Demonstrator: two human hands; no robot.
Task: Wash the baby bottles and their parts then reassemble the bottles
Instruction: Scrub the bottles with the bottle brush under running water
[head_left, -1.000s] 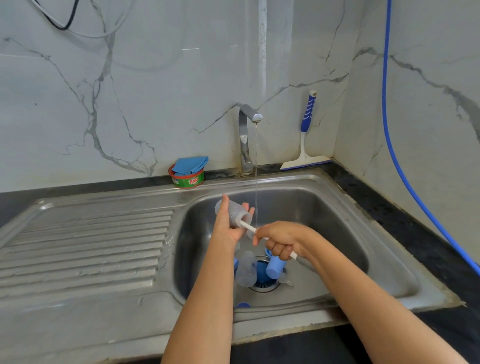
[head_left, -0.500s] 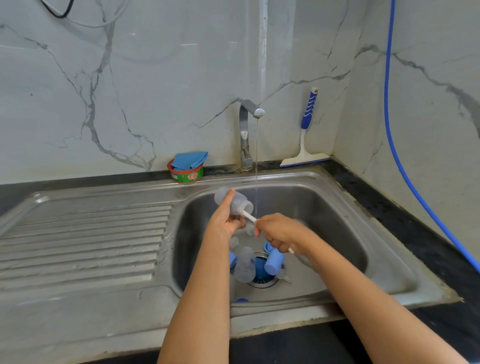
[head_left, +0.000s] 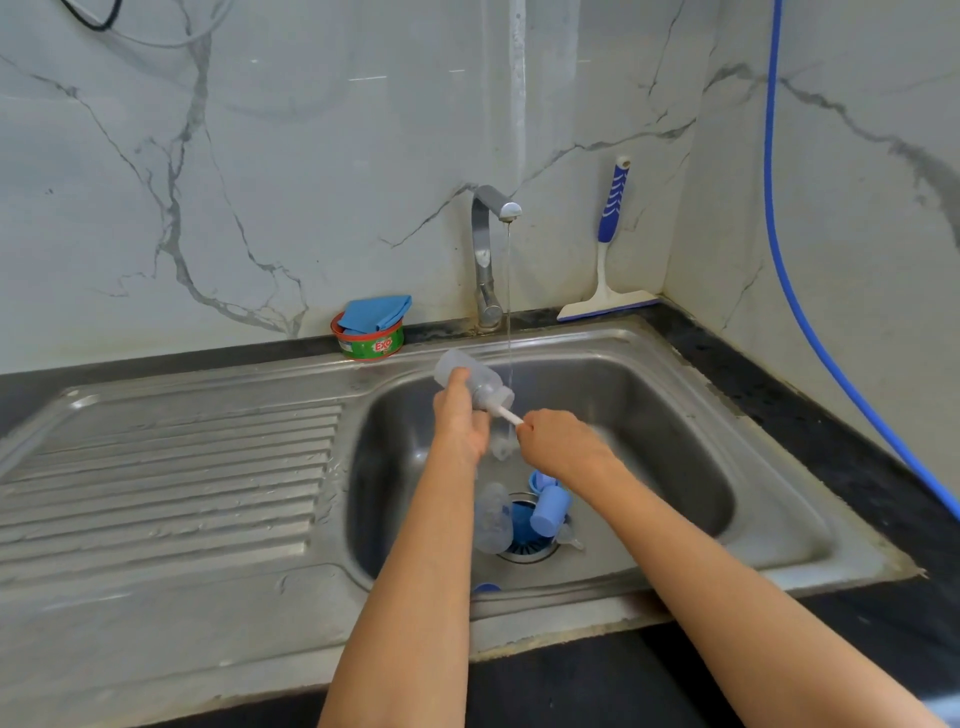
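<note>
Wrapped in the left grip (head_left: 460, 421), clear bottle (head_left: 470, 382), mouth tipped rightward to take the white brush handle (head_left: 506, 414) clenched in the right grip (head_left: 558, 444). Held over the sink (head_left: 649, 395) beside the tap (head_left: 485, 249) trickle, likely for rinsing, with second bottle (head_left: 492, 517) and blue cap (head_left: 550, 509) down at the drain.

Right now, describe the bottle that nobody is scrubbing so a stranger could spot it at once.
Start at the steel sink; look down to the drain in its basin floor. A clear bottle lies on the drain's left edge, beside a blue cap. Unlike the gripped bottle in the left hand, it has no brush in it and nobody holds it.
</note>
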